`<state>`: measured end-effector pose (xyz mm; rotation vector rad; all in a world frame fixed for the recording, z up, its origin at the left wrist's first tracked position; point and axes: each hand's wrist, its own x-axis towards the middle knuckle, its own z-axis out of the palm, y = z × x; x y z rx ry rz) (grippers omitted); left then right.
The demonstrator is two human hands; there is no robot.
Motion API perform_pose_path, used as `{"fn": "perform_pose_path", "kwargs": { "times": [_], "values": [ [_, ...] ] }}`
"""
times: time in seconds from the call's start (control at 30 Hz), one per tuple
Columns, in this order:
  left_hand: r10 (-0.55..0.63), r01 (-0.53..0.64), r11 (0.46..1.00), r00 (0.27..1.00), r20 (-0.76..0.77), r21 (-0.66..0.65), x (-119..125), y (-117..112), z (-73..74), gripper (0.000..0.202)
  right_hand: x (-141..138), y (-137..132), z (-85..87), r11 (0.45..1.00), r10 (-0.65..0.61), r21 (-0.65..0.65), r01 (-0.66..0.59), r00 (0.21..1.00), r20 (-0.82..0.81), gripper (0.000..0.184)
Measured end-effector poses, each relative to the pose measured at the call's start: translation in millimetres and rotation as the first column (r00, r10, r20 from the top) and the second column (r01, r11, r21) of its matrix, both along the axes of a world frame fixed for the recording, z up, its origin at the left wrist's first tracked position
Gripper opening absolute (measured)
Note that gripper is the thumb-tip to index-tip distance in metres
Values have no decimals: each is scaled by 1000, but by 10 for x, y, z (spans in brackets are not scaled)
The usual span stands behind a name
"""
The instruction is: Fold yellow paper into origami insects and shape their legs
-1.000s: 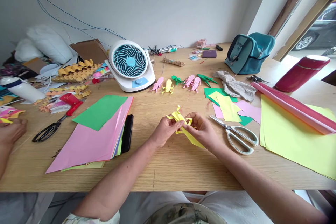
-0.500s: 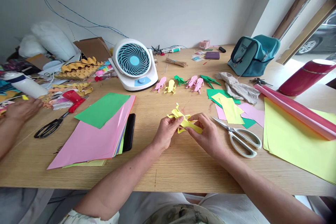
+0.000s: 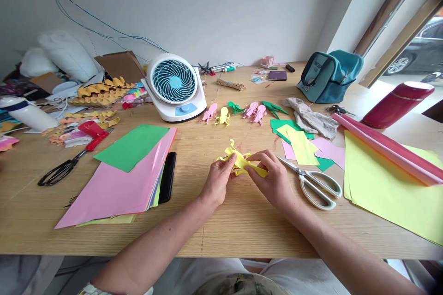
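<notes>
Between my two hands is a yellow folded paper figure [image 3: 241,161] with thin legs sticking out, much like a frog. My left hand [image 3: 217,180] pinches its body between thumb and fingers. At the other end, my right hand [image 3: 273,176] grips the wider paper flap, which looks squeezed narrow near the middle. Beyond my hands stands a row of finished-looking paper figures, among them a yellow frog [image 3: 223,116], a pink figure [image 3: 209,113] and a green figure [image 3: 273,109]. Scissors with pale handles [image 3: 302,173] lie just right of my right hand.
Left lie a stack of coloured paper [image 3: 121,193], a black phone [image 3: 167,177] and black-handled scissors [image 3: 71,163]. A fan [image 3: 175,83] stands behind. Cut paper pieces [image 3: 301,146], yellow sheets [image 3: 387,189], a red bottle [image 3: 398,105] and a teal bag [image 3: 328,78] are right.
The yellow flap in my right fingers has turned and looks narrower at the middle. Another person's hand at the left edge has gone out of view. The camera has shifted slightly.
</notes>
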<state>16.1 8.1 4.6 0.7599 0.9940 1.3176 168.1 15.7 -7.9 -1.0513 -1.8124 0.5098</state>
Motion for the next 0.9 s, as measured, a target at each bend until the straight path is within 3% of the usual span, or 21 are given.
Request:
{"fn": "perform_pose_path", "kwargs": {
  "times": [0.43, 0.9],
  "values": [
    [-13, 28, 995, 987, 157, -98, -4, -26, -45, 40, 13, 4, -9, 989, -76, 138, 55, 985, 154, 14],
    [-47, 78, 990, 967, 250, -120, 7, -32, -65, 38, -2, -1, 16, 990, -97, 116, 80, 984, 151, 8]
  ]
}}
